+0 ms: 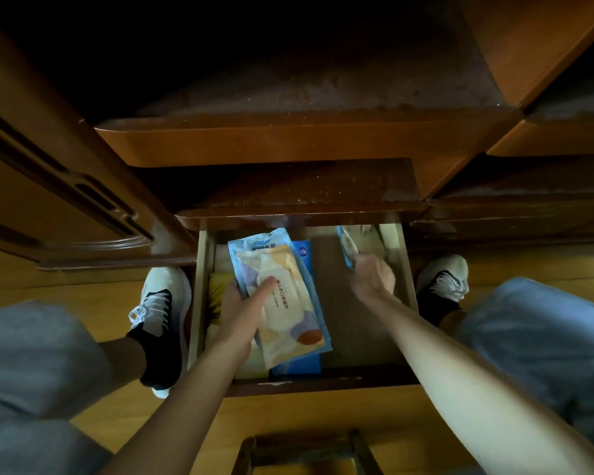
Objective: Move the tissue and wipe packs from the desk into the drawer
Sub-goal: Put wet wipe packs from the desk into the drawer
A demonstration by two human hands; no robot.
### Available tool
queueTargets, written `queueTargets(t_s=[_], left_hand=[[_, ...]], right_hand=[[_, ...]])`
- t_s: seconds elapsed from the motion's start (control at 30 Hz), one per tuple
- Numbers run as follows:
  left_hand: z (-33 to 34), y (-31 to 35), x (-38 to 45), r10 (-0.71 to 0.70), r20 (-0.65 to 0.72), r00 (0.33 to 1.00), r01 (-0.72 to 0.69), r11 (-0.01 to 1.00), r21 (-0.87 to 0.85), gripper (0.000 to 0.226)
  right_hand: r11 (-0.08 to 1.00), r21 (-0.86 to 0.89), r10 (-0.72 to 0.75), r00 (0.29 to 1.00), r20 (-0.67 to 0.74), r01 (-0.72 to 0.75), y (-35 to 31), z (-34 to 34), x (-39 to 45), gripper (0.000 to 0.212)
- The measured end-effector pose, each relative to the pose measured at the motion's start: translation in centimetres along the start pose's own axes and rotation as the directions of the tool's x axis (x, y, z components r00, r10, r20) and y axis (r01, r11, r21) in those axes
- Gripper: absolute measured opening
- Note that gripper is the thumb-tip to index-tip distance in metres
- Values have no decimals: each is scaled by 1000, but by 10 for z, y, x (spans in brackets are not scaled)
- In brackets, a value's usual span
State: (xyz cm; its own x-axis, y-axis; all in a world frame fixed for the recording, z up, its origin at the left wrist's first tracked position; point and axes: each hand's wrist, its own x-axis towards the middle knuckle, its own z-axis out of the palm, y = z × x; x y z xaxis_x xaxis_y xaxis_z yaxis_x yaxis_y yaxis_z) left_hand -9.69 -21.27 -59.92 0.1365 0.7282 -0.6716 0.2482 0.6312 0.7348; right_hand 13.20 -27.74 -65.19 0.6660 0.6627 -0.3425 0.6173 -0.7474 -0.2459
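Observation:
The wooden drawer [410, 279] is pulled out below the desk edge. Over its left half my left hand [244, 303] grips a flat wipe pack [282, 296], pale yellow with a blue border, thumb on top. A second light-blue pack [258, 240] lies just under it, and I cannot tell whether the hand holds that one too. A dark blue pack [304, 250] and a yellow pack [216, 291] lie beneath in the drawer. At the drawer's far right my right hand [372, 277] is closed on a blue-and-white tissue pack [348, 246], blurred, beside the right wall.
The desk top [306, 186] overhangs the drawer's back. A cabinet door [66, 200] stands at the left. My knees in grey trousers and my white-and-black shoes [162, 320] flank the drawer. A wooden stool [306, 454] sits below on the wood floor.

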Motion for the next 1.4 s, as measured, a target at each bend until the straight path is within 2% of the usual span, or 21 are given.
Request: queueTargets(t_s=[0.07,0.23,0.4,0.6,0.7,0.8,0.87,0.97,1.03,1.1,1.2,1.4], left_hand=[[16,3,-2,11,30,999,-12,999,37,21],[60,-2,-3,21,153,988,-38,993,112,30],[111,-25,-2,30,194,981,-77,968,239,39],[162,-63,1,-149,217,965,82,954,288,38],[171,-70,7,-227,241,943,136,929,343,40],[176,-78,16,-239,202,950,109,858,501,39],[182,-82,18,-226,167,960,83,795,601,50],[187,-82,17,-126,41,991,56,680,732,83],[183,-82,16,-2,-20,1000,17,662,750,88],[178,-83,17,32,40,999,-51,666,744,78],[175,-85,22,-18,219,976,-147,684,714,55],[160,-77,27,-87,348,933,-153,780,607,58]], right_hand=[[989,143,-36,995,-98,49,14,-22,-6,23],[917,397,70,996,-51,-44,46,-83,-26,20],[816,576,154,981,-123,-56,90,-114,-66,30],[642,766,167,981,-99,-32,117,-93,-83,21],[602,798,126,986,-110,12,116,-89,-76,19],[609,790,85,985,-152,69,116,-87,-70,18],[608,791,78,985,-152,74,117,-83,-67,20],[613,788,73,988,-138,65,114,-79,-62,20],[599,799,69,991,-118,54,110,-78,-59,19],[597,801,64,992,-106,47,107,-77,-59,19],[613,788,64,991,-114,51,105,-75,-61,20],[641,766,71,991,-113,41,97,-75,-61,20]])
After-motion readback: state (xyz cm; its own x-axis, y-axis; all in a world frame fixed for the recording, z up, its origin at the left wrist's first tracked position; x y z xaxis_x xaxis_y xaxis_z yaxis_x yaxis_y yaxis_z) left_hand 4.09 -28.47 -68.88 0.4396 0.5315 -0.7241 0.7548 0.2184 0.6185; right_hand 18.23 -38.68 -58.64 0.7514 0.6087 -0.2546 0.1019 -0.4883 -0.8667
